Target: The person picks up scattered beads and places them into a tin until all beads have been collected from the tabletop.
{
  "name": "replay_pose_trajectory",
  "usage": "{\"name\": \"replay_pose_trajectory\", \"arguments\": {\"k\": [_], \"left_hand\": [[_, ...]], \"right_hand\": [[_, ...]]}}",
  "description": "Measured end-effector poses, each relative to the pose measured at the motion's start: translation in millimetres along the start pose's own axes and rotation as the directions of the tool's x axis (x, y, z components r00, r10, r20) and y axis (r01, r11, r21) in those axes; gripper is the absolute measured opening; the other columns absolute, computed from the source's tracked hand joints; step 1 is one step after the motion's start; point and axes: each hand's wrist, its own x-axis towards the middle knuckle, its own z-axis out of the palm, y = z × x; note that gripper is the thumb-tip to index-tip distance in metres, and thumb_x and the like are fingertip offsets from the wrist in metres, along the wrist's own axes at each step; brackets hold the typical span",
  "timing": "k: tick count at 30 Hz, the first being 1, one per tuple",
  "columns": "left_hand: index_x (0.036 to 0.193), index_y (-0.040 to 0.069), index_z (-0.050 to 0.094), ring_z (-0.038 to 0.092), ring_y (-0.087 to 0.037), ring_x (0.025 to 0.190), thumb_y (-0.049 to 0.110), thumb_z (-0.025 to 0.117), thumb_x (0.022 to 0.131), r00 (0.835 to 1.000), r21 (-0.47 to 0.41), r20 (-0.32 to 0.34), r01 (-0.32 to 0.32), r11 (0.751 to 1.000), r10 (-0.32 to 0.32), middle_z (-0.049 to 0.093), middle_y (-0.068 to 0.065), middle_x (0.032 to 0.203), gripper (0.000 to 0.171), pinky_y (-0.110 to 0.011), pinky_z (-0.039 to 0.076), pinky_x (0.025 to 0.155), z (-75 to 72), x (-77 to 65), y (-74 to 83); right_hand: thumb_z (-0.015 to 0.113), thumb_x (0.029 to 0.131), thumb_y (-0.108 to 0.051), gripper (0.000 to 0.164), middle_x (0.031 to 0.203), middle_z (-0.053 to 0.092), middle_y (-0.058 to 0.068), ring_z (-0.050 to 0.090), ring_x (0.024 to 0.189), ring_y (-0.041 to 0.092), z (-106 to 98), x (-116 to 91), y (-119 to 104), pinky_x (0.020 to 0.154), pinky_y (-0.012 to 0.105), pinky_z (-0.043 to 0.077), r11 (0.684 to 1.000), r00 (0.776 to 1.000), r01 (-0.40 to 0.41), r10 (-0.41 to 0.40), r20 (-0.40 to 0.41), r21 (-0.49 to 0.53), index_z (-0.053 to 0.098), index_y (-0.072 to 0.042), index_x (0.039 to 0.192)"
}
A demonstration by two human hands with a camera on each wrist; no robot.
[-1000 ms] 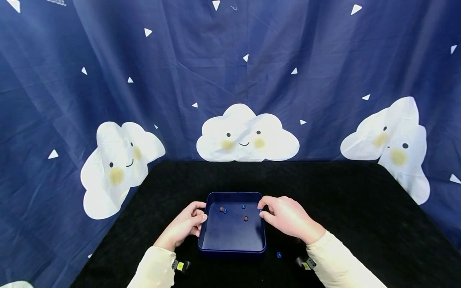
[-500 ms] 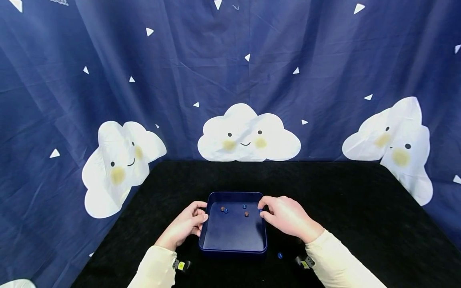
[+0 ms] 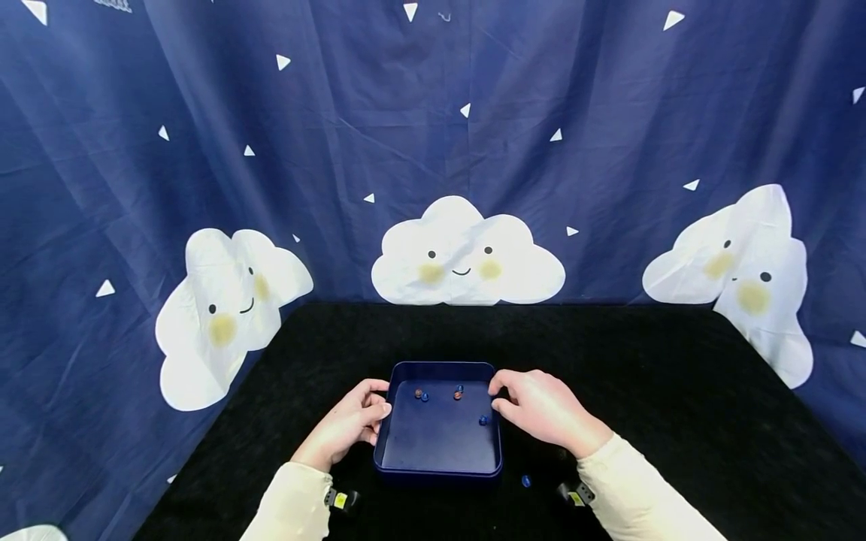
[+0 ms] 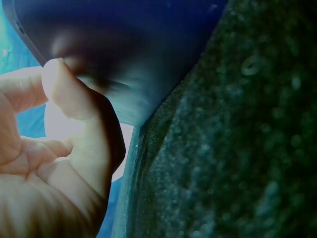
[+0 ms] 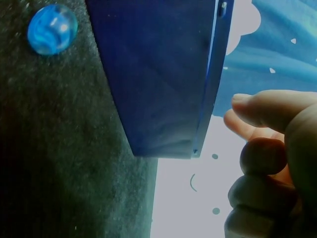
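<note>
A square navy box (image 3: 440,455) with low walls stands on the black cloth in the head view. My left hand (image 3: 345,421) holds its left wall, thumb tip and index finger at the rim. Inside lie an orange marble (image 3: 417,393) beside a blue marble (image 3: 425,397), another orange marble (image 3: 458,395) against another blue marble, and a blue marble (image 3: 483,421) near the right wall. My right hand (image 3: 548,409) is just outside the right rim, thumb and index finger parted with nothing between them, the other fingers curled. The right wrist view shows the box's outer wall (image 5: 153,74) beside that hand.
A swirled blue marble (image 5: 52,29) lies on the black cloth outside the box, near its front right corner in the head view. Behind the black table (image 3: 595,361) hangs a blue curtain (image 3: 514,150) printed with white clouds and triangles.
My right hand has let go of a blue marble, which now lies in the box near the right wall. One orange marble has rolled away from me, up against a blue one.
</note>
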Motion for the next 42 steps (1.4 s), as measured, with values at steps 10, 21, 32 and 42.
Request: {"name": "replay_pose_trajectory", "arguments": {"k": [10,21,32,42], "left_hand": [[0.140,-0.003,0.040,0.051,-0.014,0.065,0.008,0.062,0.097,1.000,0.006,0.003,-0.008,1.000,0.008,0.055,-0.013,0.094,0.049,-0.025,0.050,0.050,-0.5,-0.5,-2.5],[0.139,-0.003,0.042,0.052,-0.014,0.065,0.010,0.062,0.097,1.000,0.018,-0.006,-0.007,1.000,0.008,0.055,-0.013,0.094,0.048,-0.025,0.050,0.051,-2.7,2.9,-5.8],[0.139,-0.002,0.042,0.051,-0.015,0.065,0.008,0.062,0.096,1.000,0.012,-0.007,-0.008,1.000,0.009,0.054,-0.010,0.092,0.048,-0.025,0.049,0.050,-2.1,2.9,-3.4],[0.138,-0.001,0.044,0.051,-0.014,0.065,0.008,0.063,0.096,1.000,0.016,-0.009,-0.003,1.000,0.003,0.055,-0.012,0.093,0.047,-0.025,0.050,0.050,-1.6,2.4,-4.1]], "right_hand": [[0.075,0.089,-0.025,0.012,0.059,0.045,-0.017,0.042,0.050,0.000,-7,-17,9,0.051,0.024,0.040,0.999,1.000,0.005,-0.005,0.015,0.042,0.068,-0.029,0.097],[0.075,0.089,-0.026,0.011,0.059,0.046,-0.019,0.045,0.052,0.000,-9,-47,16,0.051,0.024,0.040,0.997,0.987,-0.005,-0.009,0.158,0.083,0.068,-0.031,0.095],[0.077,0.086,-0.025,0.015,0.070,0.053,-0.023,0.048,0.060,-0.002,4,-57,13,0.055,0.026,0.043,0.993,0.952,0.103,-0.117,0.281,0.065,0.066,-0.034,0.090],[0.081,0.082,-0.024,0.024,0.076,0.054,-0.023,0.048,0.063,-0.001,15,-58,15,0.054,0.027,0.043,0.989,0.942,0.147,-0.143,0.305,0.010,0.060,-0.034,0.083]]}}
